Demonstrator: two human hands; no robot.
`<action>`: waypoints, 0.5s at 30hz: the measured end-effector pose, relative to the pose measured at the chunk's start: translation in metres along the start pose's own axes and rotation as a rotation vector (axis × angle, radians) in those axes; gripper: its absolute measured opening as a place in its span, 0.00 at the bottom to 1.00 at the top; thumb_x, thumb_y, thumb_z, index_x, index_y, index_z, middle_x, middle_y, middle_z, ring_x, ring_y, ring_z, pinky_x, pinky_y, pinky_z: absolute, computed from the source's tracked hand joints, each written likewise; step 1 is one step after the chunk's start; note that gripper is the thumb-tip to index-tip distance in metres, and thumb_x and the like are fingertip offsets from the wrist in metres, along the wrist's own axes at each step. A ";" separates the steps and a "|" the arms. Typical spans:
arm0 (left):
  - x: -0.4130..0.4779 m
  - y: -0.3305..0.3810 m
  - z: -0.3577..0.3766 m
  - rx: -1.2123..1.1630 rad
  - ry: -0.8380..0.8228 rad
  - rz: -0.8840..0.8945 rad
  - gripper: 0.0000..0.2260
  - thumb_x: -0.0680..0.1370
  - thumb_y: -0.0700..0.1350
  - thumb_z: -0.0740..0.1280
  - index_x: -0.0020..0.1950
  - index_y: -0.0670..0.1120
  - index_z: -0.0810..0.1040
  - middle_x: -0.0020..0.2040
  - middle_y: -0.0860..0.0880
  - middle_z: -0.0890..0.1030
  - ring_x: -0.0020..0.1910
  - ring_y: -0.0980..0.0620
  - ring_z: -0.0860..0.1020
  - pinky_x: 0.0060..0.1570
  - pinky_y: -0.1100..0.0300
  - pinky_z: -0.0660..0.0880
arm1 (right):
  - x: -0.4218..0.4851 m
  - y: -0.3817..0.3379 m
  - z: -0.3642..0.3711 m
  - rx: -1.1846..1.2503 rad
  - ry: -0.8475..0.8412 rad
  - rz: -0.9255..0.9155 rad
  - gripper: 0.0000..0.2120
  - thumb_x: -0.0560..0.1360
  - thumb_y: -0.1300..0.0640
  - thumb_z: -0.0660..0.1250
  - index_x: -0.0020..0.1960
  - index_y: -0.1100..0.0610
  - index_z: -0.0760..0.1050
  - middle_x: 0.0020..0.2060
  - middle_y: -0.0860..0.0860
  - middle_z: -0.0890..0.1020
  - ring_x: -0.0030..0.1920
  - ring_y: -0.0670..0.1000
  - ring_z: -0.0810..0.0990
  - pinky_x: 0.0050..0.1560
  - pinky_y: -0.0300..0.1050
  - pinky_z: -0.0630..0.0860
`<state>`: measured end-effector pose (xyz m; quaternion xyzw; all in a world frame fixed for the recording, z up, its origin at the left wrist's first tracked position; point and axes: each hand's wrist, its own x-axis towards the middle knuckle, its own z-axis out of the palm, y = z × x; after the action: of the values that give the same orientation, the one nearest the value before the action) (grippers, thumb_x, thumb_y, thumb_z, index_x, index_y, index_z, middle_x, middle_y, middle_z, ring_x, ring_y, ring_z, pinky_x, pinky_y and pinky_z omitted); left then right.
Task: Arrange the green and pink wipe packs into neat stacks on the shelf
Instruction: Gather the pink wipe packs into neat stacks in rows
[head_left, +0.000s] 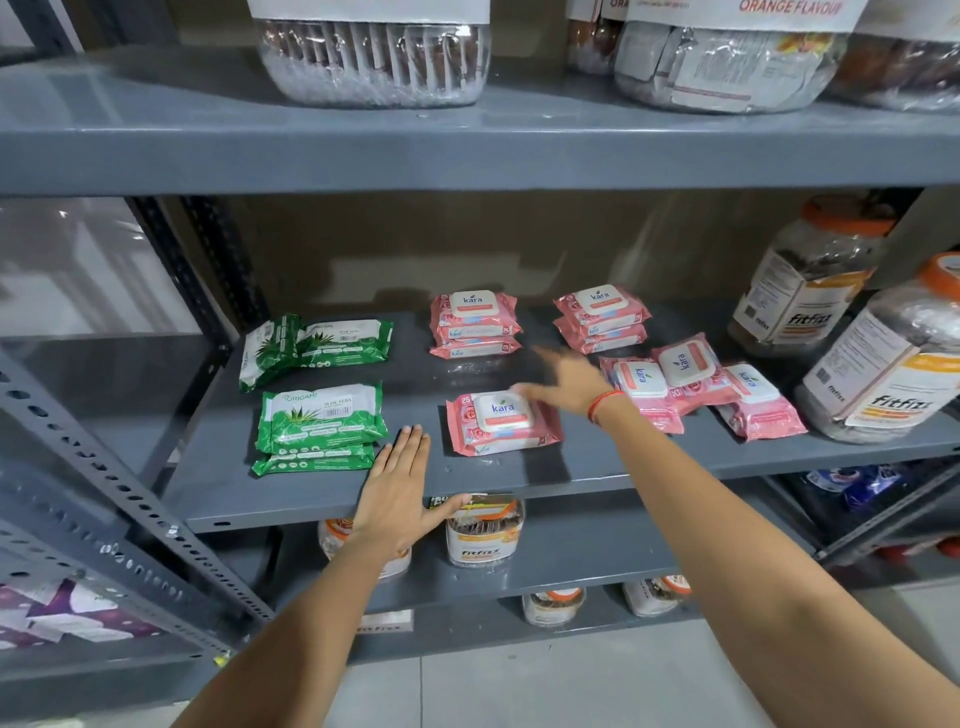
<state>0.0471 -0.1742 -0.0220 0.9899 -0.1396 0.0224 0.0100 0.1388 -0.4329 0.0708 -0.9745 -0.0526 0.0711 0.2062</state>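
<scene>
We look down at the grey shelf (519, 467) where the wipe packs lie. On the left side there are the green packs: a front green stack (319, 427) of two packs, and behind it the rear green packs (311, 345), which lean on each other and are not straight. In the middle and to the right there are the pink packs: two neat stacks at the back (475, 325) and (600, 318), a single front pink pack (501, 423), and three loose pink packs (696, 395) that overlap in disorder near the big jars (878, 364). Our left hand (397, 491) is flat and open, with the fingers together, near the shelf edge just beside the front green stack, and it holds nothing. Our right hand (563, 382) is blurred but looks open with spread fingers, its fingertips at the white lid of the front pink pack, and it grips nothing. We judge that these packs are light and soft, with a slippery film that can slide on another pack, so a stack may shift easily. The pink packs have a stiff plastic lid on top, so we would take them by the two long sides, with thumb against fingers, and not squeeze the soft middle.
</scene>
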 end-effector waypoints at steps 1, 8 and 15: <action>0.001 0.001 0.001 -0.004 0.000 -0.009 0.49 0.66 0.75 0.35 0.76 0.41 0.43 0.77 0.44 0.44 0.75 0.49 0.41 0.72 0.54 0.40 | -0.001 0.012 -0.006 -0.017 0.093 0.096 0.40 0.69 0.33 0.66 0.72 0.56 0.64 0.66 0.59 0.73 0.65 0.61 0.72 0.64 0.56 0.72; 0.003 0.008 0.004 0.020 0.019 -0.063 0.50 0.65 0.76 0.34 0.76 0.41 0.45 0.77 0.45 0.47 0.75 0.49 0.44 0.72 0.52 0.43 | -0.013 0.069 -0.010 -0.201 0.230 0.659 0.48 0.66 0.32 0.67 0.73 0.62 0.58 0.69 0.60 0.65 0.69 0.60 0.64 0.66 0.56 0.66; 0.002 0.009 0.003 0.023 0.027 -0.067 0.50 0.66 0.75 0.33 0.76 0.41 0.46 0.77 0.45 0.48 0.75 0.49 0.45 0.73 0.52 0.44 | -0.012 0.047 -0.009 0.015 0.316 0.709 0.38 0.69 0.36 0.68 0.67 0.63 0.67 0.62 0.60 0.71 0.64 0.60 0.70 0.59 0.52 0.71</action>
<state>0.0470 -0.1834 -0.0246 0.9937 -0.1062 0.0368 0.0010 0.1321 -0.4808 0.0614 -0.9296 0.3204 -0.0128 0.1815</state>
